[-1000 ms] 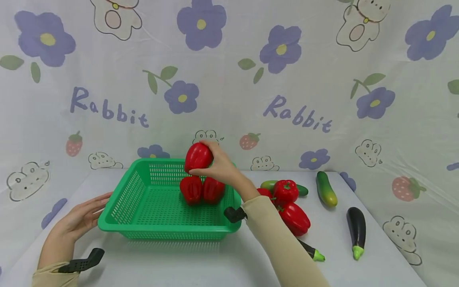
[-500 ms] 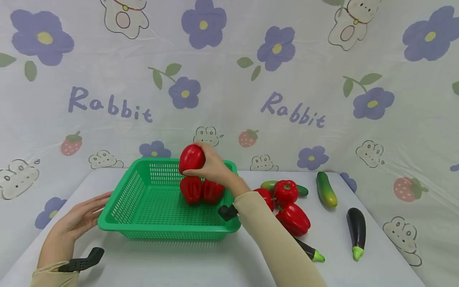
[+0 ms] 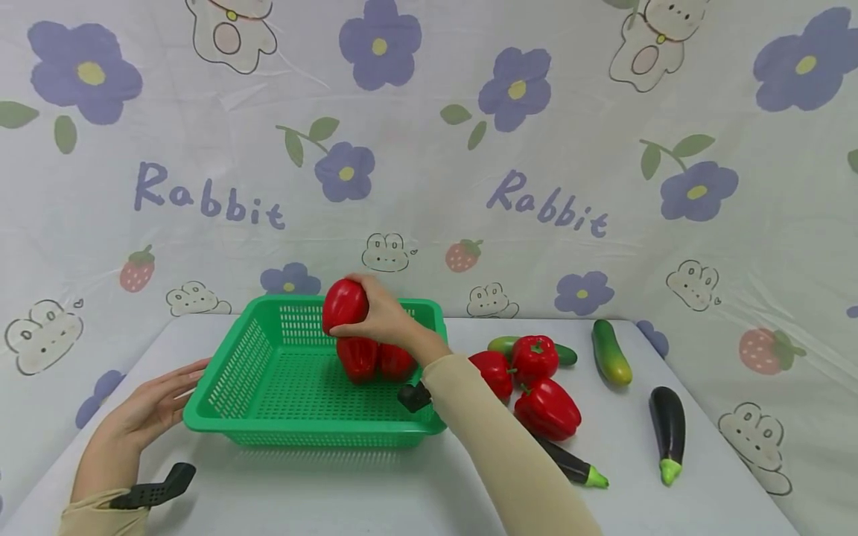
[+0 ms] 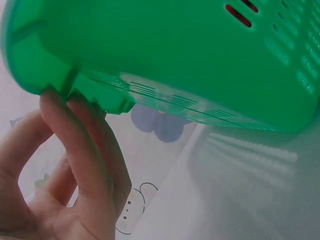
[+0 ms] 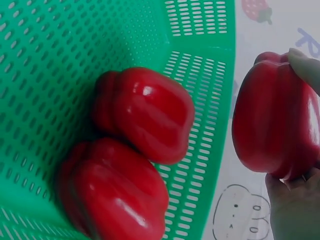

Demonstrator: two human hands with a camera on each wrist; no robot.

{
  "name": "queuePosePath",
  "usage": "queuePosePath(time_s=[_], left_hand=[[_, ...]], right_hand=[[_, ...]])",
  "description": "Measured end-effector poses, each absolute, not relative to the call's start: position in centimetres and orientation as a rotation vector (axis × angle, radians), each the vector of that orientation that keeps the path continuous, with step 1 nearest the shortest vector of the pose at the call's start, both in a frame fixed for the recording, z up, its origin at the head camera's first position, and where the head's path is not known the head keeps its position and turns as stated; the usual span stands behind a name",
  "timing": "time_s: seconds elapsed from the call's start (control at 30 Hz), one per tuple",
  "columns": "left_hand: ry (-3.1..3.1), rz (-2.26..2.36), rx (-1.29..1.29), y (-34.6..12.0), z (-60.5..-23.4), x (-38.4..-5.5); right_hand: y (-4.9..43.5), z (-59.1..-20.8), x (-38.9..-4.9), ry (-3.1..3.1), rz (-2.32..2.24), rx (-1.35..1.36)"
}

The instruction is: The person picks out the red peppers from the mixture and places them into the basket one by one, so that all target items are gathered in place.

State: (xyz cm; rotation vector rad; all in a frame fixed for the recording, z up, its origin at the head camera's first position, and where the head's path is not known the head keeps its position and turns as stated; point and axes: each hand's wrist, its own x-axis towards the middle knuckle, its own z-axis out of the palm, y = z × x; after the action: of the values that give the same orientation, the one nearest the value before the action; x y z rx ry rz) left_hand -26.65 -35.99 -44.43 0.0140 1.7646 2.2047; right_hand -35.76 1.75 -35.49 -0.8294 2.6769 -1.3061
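A red bell pepper (image 3: pixel 345 305) is held by my right hand (image 3: pixel 382 316) above the back of the green plastic basket (image 3: pixel 315 427). Thumb and fingers grip it from opposite sides in the right wrist view. Two more red bell peppers lie side by side in the basket, one nearer its middle (image 5: pixel 145 115) and the other beside it (image 5: pixel 115 192). My left hand (image 3: pixel 144 413) is at the basket's left side. In the left wrist view its fingertips (image 4: pixel 52 102) touch the underside of the rim, and nothing is gripped.
Right of the basket lie several red bell peppers (image 3: pixel 547 409), with a cucumber (image 3: pixel 566 355) behind them. Another cucumber (image 3: pixel 610 353) and an eggplant (image 3: pixel 667 432) are farther right. A second eggplant (image 3: pixel 570 463) is partly covered by my right sleeve. A patterned cloth (image 3: pixel 415 149) hangs behind the table.
My right hand has carried the bell pepper leftward and slightly down over the basket. The left hand and the basket stay where they were.
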Motion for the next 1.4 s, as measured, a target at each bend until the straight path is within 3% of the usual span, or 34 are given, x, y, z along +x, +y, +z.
queuePosePath(time_s=[0.43, 1.4], left_hand=[[1.71, 2.205, 0.131, -36.6, -44.5, -27.5], [1.712, 2.212, 0.073, -37.2, -44.7, -29.1]], right_hand=[[0.0, -36.6, -36.6, 2.62, -1.268, -0.825], [-3.6, -38.5, -37.4, 2.56, -1.181, -0.913]])
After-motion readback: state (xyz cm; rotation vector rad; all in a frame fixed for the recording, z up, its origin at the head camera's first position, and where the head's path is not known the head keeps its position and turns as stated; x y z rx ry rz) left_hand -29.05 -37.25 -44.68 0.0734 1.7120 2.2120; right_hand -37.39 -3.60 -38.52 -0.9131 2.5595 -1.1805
